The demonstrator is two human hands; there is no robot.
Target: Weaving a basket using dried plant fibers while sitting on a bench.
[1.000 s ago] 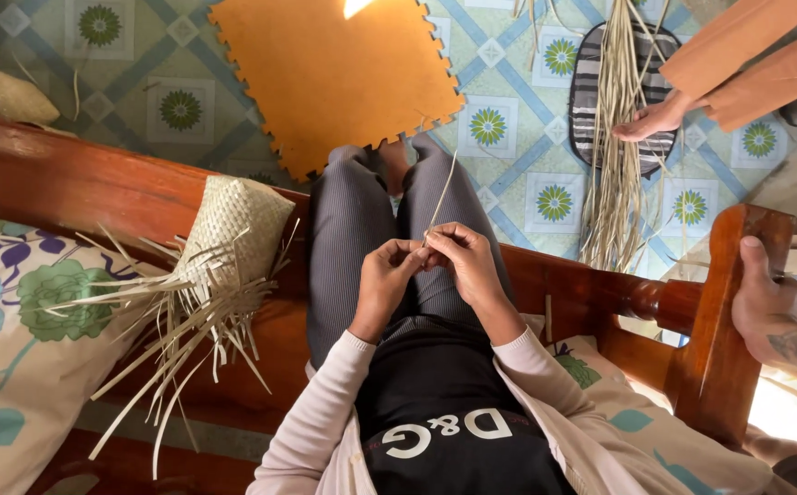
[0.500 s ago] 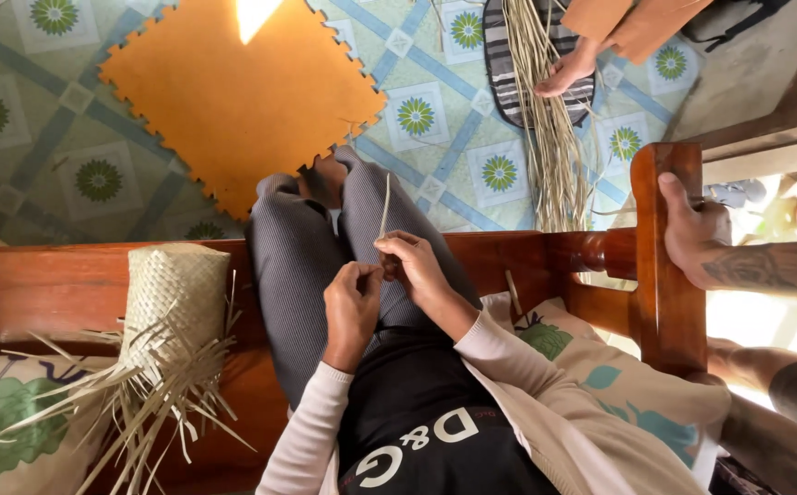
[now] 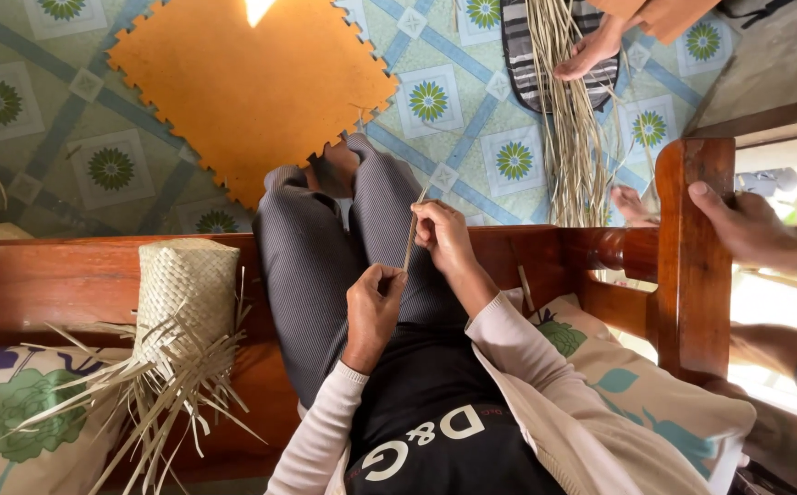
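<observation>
My left hand (image 3: 373, 307) pinches the near end of a thin straw strip (image 3: 412, 231); my right hand (image 3: 444, 236) grips it farther up, over my lap. The strip runs between both closed hands, pointing toward my knees. To the left, a half-woven basket (image 3: 183, 298) with loose ends rests on the wooden bench (image 3: 50, 280). Far beyond lies an orange foam mat (image 3: 243, 87). At right, another person's hand (image 3: 738, 225) holds the bench post.

The person wears a pale, long-sleeved top whose snug cuffs end at the wrists of the left hand (image 3: 373, 307) and right hand (image 3: 444, 236). Over it lies a black garment with white lettering, perhaps an apron. The trousers are grey and finely ribbed.
</observation>
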